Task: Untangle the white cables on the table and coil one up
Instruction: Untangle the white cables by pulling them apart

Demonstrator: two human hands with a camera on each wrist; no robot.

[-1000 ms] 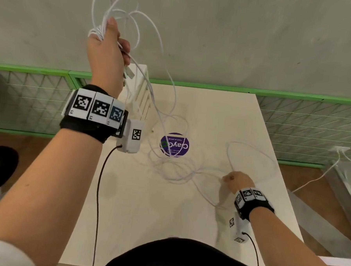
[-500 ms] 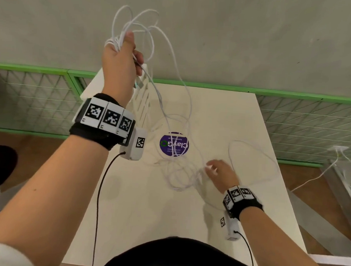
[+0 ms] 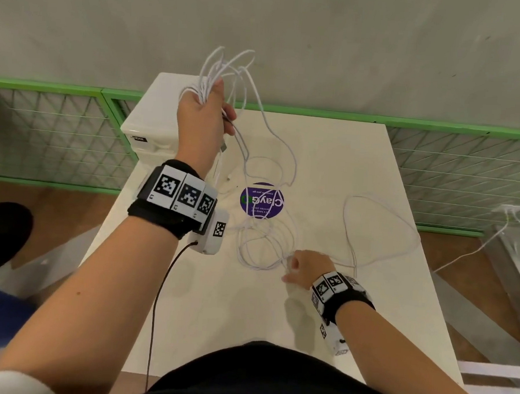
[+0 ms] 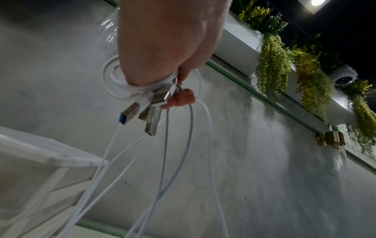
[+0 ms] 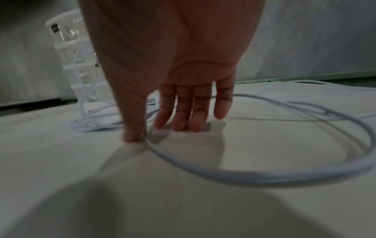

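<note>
**A:** Where are the white cables (image 3: 262,236)?

**B:** Part is a bundle of loops gripped in the raised left hand (image 3: 202,118), held above the far left of the table (image 3: 216,315). Metal USB plugs (image 4: 150,112) stick out below its curled fingers. Thin round strands hang down into a loose tangle on the tabletop, lying partly over a round purple sticker (image 3: 261,200).

**A:** And the right hand (image 3: 306,267)?

**B:** Low at the tangle's near edge, fingers straight, fingertips (image 5: 179,122) pointing down at the table. The thumb presses a strand where a wide loop (image 3: 380,230) sweeps off to the right. Whether it pinches that strand I cannot tell.

**A:** Anything in the way?

**B:** A white slatted plastic basket (image 3: 153,131) stands at the far left corner, just behind the left hand; strands hang in front of it. What it contains is not visible. A green-framed wire mesh fence (image 3: 465,165) runs behind the smooth pale table.
</note>
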